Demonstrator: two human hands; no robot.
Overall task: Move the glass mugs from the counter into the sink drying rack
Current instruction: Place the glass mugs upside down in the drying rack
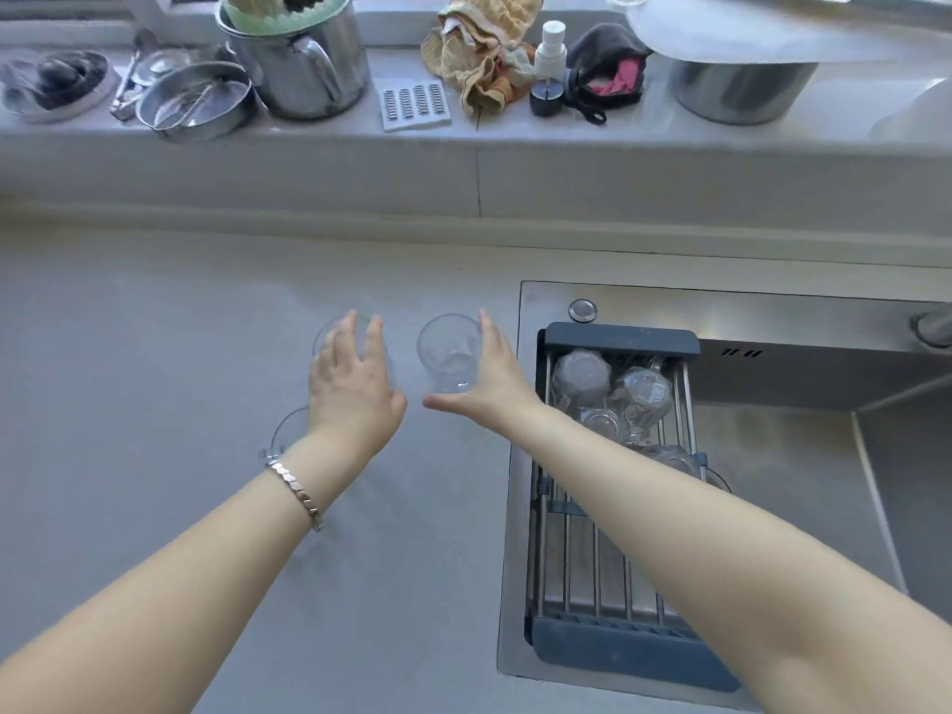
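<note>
Two clear glass mugs stand upright on the grey counter. My left hand hovers with spread fingers over the left mug, hiding most of it. My right hand curves open around the right side of the right mug; whether it touches the glass is unclear. A third glass mug shows partly beside my left wrist. The drying rack, dark blue ends with metal bars, sits across the sink's left side. Several glass mugs lie in its far end.
The steel sink lies to the right, with a faucet base at its back edge. On the raised ledge behind stand a steel pot, a metal bowl, cloths, a spray bottle and another pot.
</note>
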